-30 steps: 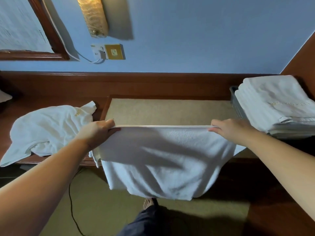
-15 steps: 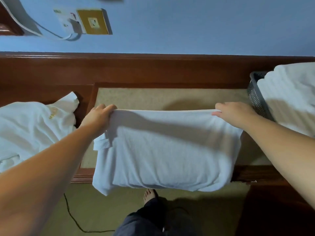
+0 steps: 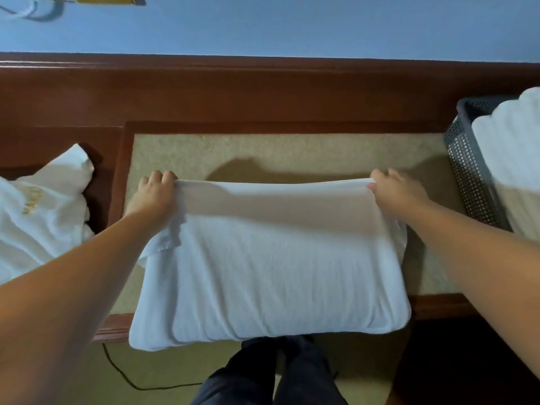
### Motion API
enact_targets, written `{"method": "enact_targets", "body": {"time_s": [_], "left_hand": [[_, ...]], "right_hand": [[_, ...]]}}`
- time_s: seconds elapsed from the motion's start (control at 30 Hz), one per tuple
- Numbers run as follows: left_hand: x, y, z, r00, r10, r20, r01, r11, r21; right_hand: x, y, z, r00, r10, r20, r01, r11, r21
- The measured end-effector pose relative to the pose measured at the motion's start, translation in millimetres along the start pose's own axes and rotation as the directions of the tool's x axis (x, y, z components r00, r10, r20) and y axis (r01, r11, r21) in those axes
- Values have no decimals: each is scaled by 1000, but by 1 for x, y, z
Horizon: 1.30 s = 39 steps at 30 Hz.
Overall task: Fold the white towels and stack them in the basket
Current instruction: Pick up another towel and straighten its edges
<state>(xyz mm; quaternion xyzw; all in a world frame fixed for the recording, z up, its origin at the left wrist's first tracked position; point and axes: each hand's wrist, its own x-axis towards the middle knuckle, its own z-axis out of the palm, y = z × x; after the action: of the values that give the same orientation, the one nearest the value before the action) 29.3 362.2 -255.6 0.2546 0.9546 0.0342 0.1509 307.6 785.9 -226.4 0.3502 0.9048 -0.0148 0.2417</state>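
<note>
A white towel [image 3: 277,267], doubled over, lies on the beige bench top [image 3: 263,153] in front of me, its near fold hanging slightly past the front edge. My left hand [image 3: 155,197] grips the towel's far left corner. My right hand [image 3: 397,191] pinches the far right corner. The far edge is stretched taut between them, just above the surface. At the right stands a dark perforated basket [image 3: 470,176] holding a stack of folded white towels [image 3: 514,159]. An unfolded white towel [image 3: 38,217] with gold embroidery lies crumpled at the left.
A dark wooden frame [image 3: 263,92] borders the bench along the blue wall. A lower wooden ledge at the left carries the crumpled towel. My legs [image 3: 274,375] and a black cable [image 3: 125,378] are on the floor below.
Both hands have carried the towel's upper edge forward and down, so the towel went from hanging over the bench edge to lying doubled on the bench top. The view tilted downward.
</note>
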Motion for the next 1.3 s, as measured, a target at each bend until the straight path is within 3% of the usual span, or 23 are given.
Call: {"method": "enact_targets", "body": {"time_s": [0.2,0.43,0.57,0.73,1.03,1.3], "left_hand": [[45,11,-10,995,-95,13,95,995,-5],[106,18,-7,988,-147,-48,149,988,40],[141,21,-8,978,-192,-83,197,979,56],[174,23,4,968,-239,-70,241,970,26],[191,23,17,948,-198,-251,194,980,-41],[214,33,18,883,-406,-237,377,913,-159]], "right_hand": [[54,-10,-4,994,61,-91,-57,997,53],[123,-13,-15,990,31,-135,-34,999,-15],[157,-16,-27,982,127,-139,-130,991,-13],[189,-21,-26,959,261,-111,-249,962,110],[203,-18,-10,919,250,-304,-170,949,267],[222,-26,-2,859,446,-251,-294,832,471]]}}
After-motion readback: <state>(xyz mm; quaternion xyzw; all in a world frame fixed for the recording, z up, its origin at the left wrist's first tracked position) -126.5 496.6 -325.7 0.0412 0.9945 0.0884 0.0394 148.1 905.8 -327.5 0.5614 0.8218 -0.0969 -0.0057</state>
